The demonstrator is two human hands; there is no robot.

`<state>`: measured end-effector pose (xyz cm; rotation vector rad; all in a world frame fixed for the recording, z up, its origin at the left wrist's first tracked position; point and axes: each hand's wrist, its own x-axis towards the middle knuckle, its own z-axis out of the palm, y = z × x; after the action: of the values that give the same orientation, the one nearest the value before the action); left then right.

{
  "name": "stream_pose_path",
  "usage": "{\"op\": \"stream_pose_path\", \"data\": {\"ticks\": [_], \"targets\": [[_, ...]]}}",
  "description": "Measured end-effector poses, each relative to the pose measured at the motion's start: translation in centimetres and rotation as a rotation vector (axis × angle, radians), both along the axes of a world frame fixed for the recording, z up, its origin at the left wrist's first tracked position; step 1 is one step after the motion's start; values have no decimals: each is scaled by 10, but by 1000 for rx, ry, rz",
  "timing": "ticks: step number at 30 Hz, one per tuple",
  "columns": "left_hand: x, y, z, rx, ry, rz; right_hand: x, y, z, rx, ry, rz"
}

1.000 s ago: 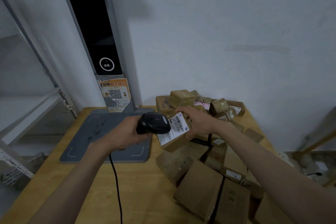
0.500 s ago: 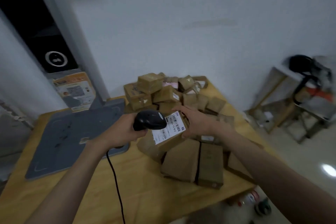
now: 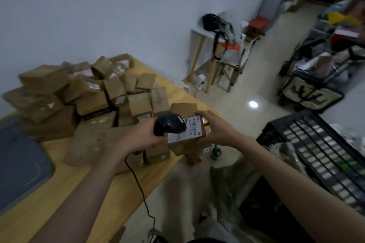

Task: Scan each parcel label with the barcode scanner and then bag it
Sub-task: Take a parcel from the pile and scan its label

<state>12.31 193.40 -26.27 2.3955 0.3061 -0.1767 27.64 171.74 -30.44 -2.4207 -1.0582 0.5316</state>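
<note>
Since the earlier frames my view has swung right: the grey mat (image 3: 17, 156) that sat in front of the hands has slid to the far left edge, and the floor (image 3: 233, 104) and a black crate (image 3: 316, 154) have come into sight on the right. Both hands have carried their load along and now hang over the surface's (image 3: 65, 193) right edge.

My left hand (image 3: 141, 138) is curled around the grip of the black scanner (image 3: 169, 124), whose head points right at the parcel. Its cord (image 3: 141, 189) drops below the hand, across the surface and down to the floor.

My right hand (image 3: 216, 130) grips the brown parcel (image 3: 185, 136) from its right side, fingers over the top edge and thumb underneath. The white label (image 3: 187, 130) faces up, just beside the scanner head, which covers its left end.

To the left of the left hand, and beyond it, a heap of brown boxes (image 3: 88, 100) covers the surface up to the wall (image 3: 98, 16). Below the right forearm, pale crumpled material (image 3: 227, 193) lies on the floor; I cannot tell what it is. Far beyond the right hand stands a small table (image 3: 199, 49) with dark gear on top.
</note>
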Motion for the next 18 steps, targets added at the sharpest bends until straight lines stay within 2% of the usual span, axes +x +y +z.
{"op": "stream_pose_path", "data": {"ticks": [8,11,18], "targets": [[48,-95,-23,-61,108,-31,25,-103,-16,-26,-17,-185],[59,-131,-38,-74,152,-36,29,-138,-32,-42,43,-232],[75,-212,-86,-91,219,-73,18,-223,-86,-216,139,-281]]}}
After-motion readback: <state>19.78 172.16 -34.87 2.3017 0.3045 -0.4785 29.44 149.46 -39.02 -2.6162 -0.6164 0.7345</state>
